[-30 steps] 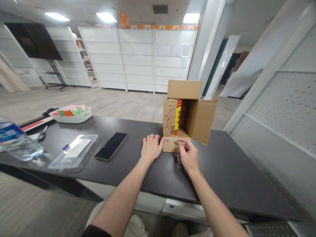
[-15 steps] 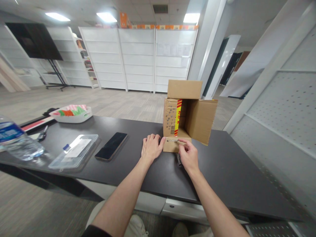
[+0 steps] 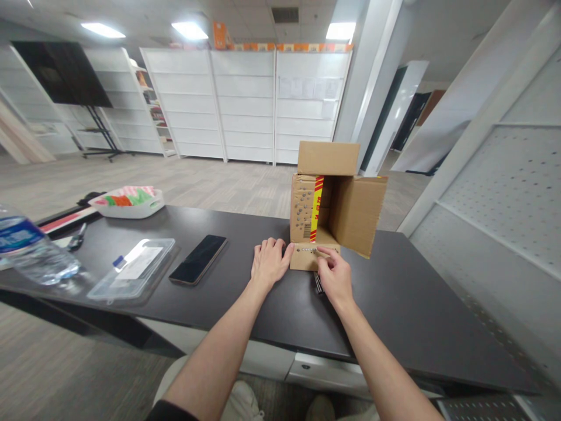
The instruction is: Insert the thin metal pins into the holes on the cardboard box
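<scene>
An open cardboard box (image 3: 346, 204) stands on the dark table, its opening facing me. Small round metallic pieces dot its left flap (image 3: 301, 204), beside a yellow and red tape strip. More of them form a row on the lower flap (image 3: 302, 263). My left hand (image 3: 269, 261) rests on the table with fingers spread, its thumb at that flap's left edge. My right hand (image 3: 333, 273) is over the flap's right part, index finger extended to the row and the other fingers curled; nothing shows in it. A small dark object with silvery strips (image 3: 318, 284) lies beside it.
Left of my hands lie a black phone (image 3: 198, 260) and a clear plastic case (image 3: 135, 269). Farther left are a water bottle (image 3: 33, 248) and a white basket (image 3: 151, 204) with colourful contents. A perforated white panel (image 3: 521, 175) stands along the right side.
</scene>
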A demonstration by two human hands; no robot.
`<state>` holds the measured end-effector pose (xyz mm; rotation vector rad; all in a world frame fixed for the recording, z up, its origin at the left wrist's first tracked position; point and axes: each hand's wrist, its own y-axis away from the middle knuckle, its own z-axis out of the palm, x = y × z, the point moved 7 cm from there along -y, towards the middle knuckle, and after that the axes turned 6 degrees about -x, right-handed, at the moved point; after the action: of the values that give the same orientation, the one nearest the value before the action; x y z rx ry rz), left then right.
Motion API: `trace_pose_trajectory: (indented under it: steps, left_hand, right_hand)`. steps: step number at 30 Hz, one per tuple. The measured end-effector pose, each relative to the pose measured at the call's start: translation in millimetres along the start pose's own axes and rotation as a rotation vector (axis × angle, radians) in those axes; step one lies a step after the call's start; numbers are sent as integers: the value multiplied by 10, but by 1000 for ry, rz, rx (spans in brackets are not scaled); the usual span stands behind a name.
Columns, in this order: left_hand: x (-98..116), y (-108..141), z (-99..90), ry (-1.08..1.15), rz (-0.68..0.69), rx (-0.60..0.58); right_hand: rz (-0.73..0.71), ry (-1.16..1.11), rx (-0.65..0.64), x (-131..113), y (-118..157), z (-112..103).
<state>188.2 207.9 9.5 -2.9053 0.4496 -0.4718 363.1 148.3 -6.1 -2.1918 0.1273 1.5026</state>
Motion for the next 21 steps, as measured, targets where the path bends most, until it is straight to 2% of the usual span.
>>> trace_pose_trajectory:
  steps: [12,21]
  left_hand:
    - [-6,1,19,-4,30,36]
    - [-9,-10,21,-3,18,8]
  right_hand:
    - [27,49,-27,57,-7,21]
    - [27,145,-55,6,5,24]
